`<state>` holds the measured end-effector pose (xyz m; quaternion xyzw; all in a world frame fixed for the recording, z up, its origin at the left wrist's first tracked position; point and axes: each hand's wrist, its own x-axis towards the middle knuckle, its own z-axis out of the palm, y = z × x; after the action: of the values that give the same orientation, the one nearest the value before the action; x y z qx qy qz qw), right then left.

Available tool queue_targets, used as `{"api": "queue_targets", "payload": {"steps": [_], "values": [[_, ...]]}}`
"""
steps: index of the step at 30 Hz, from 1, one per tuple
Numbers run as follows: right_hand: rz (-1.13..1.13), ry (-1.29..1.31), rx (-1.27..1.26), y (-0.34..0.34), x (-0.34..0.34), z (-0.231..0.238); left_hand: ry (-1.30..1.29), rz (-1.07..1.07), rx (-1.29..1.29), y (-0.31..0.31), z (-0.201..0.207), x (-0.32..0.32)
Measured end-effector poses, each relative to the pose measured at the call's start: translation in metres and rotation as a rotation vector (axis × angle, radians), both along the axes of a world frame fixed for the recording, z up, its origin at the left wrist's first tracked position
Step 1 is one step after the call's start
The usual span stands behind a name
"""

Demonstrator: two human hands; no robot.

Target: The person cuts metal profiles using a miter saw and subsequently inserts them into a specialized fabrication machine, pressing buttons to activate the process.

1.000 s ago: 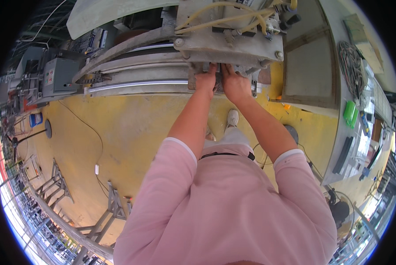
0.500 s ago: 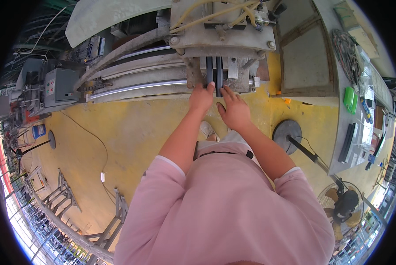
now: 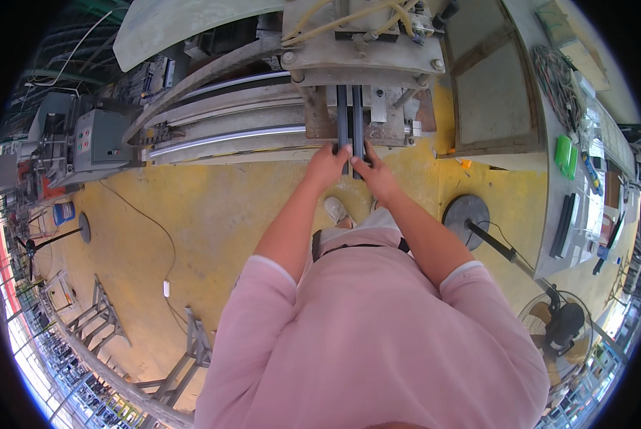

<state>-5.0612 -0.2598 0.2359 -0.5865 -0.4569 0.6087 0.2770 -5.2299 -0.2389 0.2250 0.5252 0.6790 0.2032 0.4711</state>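
Two long dark grey bars (image 3: pixel 342 114) lie side by side with a narrow gap between them, their far ends hidden under the machine's upper plate (image 3: pixel 367 53). Their near ends stick out past the machine's front edge, over the floor. My left hand (image 3: pixel 326 166) is closed around the left bar near its end, thumb on top. Closed on the right bar (image 3: pixel 357 121) is my right hand (image 3: pixel 377 176), its thumb on top and its fingers along the outer side. Both hands are close together, just in front of the metal bed (image 3: pixel 388 134).
Steel guide rails (image 3: pixel 234 137) run left toward a grey control box (image 3: pixel 99 139). At the right stands a bench (image 3: pixel 545 243) with a green box (image 3: pixel 566 157) and dark strips. A round stand base (image 3: pixel 466 214) and a fan (image 3: pixel 567 329) are near my right side. A cable (image 3: pixel 164 229) crosses the yellow floor.
The two bars have slid toward me, and their near ends stick out farther. My right hand has gone from lying on its bar with outstretched fingers to gripping it.
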Motion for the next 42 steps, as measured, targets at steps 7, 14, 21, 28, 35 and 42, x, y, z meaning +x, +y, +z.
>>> {"api": "queue_targets", "payload": {"steps": [7,14,21,28,35,42], "values": [[0.074,0.06,-0.085,-0.025,0.007,-0.001,-0.544,0.17,-0.265,-0.024,0.011,-0.015],[0.127,0.138,-0.118,-0.03,0.01,0.014,-0.32,0.21,-0.051,0.016,-0.012,0.019],[0.291,0.114,0.118,-0.08,0.018,0.006,-0.893,0.191,-0.314,-0.062,0.014,0.013],[0.435,-0.25,0.192,-0.032,0.025,0.089,-0.792,0.137,-0.154,-0.062,0.058,-0.011],[0.34,-0.398,0.714,0.025,0.025,0.155,-0.737,-0.011,-0.159,-0.077,0.081,-0.022],[0.578,-0.588,0.879,0.031,0.033,0.167,-0.637,-0.086,-0.131,-0.086,0.091,-0.027]]}}
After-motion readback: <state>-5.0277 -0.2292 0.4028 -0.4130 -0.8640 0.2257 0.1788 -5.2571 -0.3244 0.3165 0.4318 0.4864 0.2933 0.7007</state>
